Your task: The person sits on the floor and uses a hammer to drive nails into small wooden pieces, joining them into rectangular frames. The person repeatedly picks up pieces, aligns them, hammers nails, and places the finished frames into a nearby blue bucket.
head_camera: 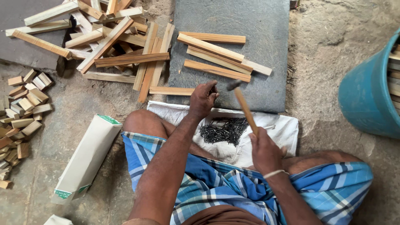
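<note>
— What takes up the most ground from where you stand?

— The grey slab (250,25), running from the top edge down to the person's knees. Four slats (216,56) lie across its upper left part; its right half is bare, so there is room there. Its near edge meets a white sack (283,129) spread over the floor.

— And to the sides?

— Left of the slab, a loose heap of sticks (104,37) spills right up to the slab's edge, one stick (171,90) poking onto it. Far left, a pile of small blocks (21,112). A long white carton (85,160) lies tilted by the left knee. On the right, a blue tub (366,96) stands cut off by the frame edge, well apart from the slab, with bare floor between.

— The hands?

— The right hand (264,152) is clenched round the handle of a hammer (243,104), whose head hangs just above the slab's near edge. The left hand (203,100) is closed at that same edge, fingertips pinched beside the hammer head; I cannot tell what they pinch.

— Smallest thing?

— A dark heap of nails (223,131) on the sack, between the two forearms.
</note>
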